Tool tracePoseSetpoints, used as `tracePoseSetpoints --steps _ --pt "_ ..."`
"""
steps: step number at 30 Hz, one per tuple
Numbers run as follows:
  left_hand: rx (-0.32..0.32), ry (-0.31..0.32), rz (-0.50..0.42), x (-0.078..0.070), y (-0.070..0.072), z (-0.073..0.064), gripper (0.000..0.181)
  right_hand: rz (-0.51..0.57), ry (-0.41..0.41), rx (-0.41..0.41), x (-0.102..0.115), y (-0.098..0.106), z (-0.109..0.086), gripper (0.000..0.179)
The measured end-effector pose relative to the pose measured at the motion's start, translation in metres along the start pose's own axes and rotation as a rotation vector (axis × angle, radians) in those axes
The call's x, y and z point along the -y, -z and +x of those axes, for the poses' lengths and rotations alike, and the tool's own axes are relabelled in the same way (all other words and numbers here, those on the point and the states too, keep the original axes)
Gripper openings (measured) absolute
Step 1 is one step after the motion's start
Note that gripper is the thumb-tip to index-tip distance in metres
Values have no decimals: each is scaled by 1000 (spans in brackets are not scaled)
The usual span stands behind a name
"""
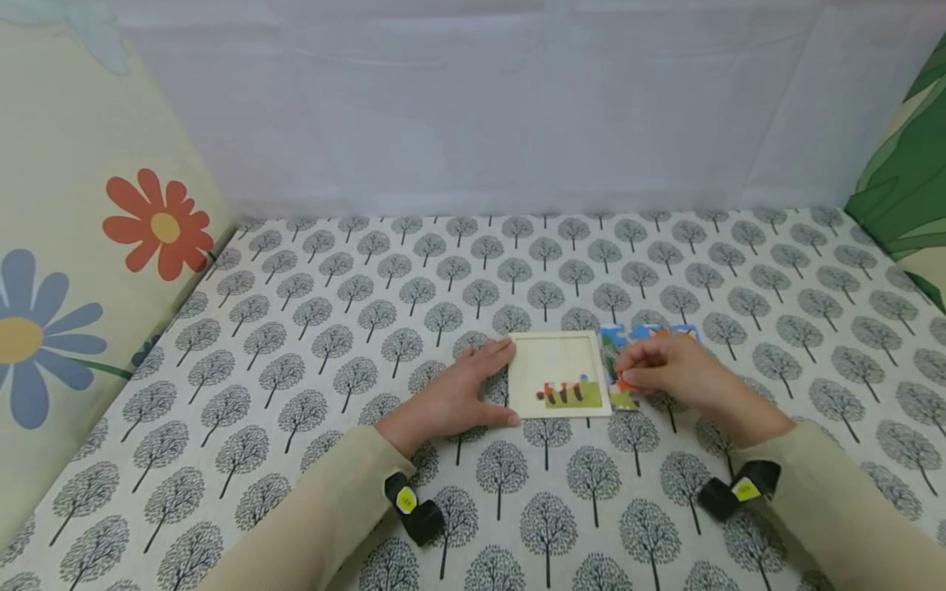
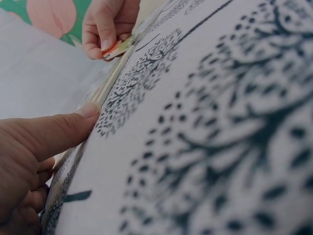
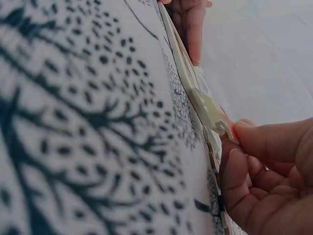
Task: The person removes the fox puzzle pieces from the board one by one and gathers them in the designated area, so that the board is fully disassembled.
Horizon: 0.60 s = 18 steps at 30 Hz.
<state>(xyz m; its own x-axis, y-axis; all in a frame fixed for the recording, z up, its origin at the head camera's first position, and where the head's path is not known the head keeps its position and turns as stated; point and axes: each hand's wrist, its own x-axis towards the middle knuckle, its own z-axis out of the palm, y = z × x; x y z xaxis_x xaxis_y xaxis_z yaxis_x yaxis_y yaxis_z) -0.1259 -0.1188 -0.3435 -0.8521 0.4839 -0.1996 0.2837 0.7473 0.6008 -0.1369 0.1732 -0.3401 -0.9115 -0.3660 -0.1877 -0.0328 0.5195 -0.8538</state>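
Note:
My left hand (image 1: 461,394) rests against the left side of a square wooden puzzle tray (image 1: 550,357). Its thumb lies at the near corner and its straight fingers reach the far corner. Joined puzzle pieces (image 1: 580,396) with green ground and red and dark shapes fill the tray's lower right; the rest of the bed is bare wood. Just past the right rim, my right hand (image 1: 676,373) pinches a puzzle piece (image 3: 214,111) between thumb and fingers. That piece shows pale green and red-orange and is tilted beside the tray edge, partly hidden by the fingertips.
Several loose puzzle pieces (image 1: 613,335) in blue, orange and green lie right of the tray, partly under the right hand. A tree-print cloth (image 1: 332,345) covers the table. A pale curtain (image 1: 473,107) stands behind, with flower-painted panels at the sides.

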Motion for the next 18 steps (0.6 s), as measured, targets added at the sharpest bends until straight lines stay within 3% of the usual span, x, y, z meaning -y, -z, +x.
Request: tracePoseSetpoints --steps 10,18 --pt "-4 8 -7 0 0 0 94 -27 -36 11 0 1 -3 18" --pt "-2 -7 5 1 0 0 94 -201 28 11 2 -3 -5 11"
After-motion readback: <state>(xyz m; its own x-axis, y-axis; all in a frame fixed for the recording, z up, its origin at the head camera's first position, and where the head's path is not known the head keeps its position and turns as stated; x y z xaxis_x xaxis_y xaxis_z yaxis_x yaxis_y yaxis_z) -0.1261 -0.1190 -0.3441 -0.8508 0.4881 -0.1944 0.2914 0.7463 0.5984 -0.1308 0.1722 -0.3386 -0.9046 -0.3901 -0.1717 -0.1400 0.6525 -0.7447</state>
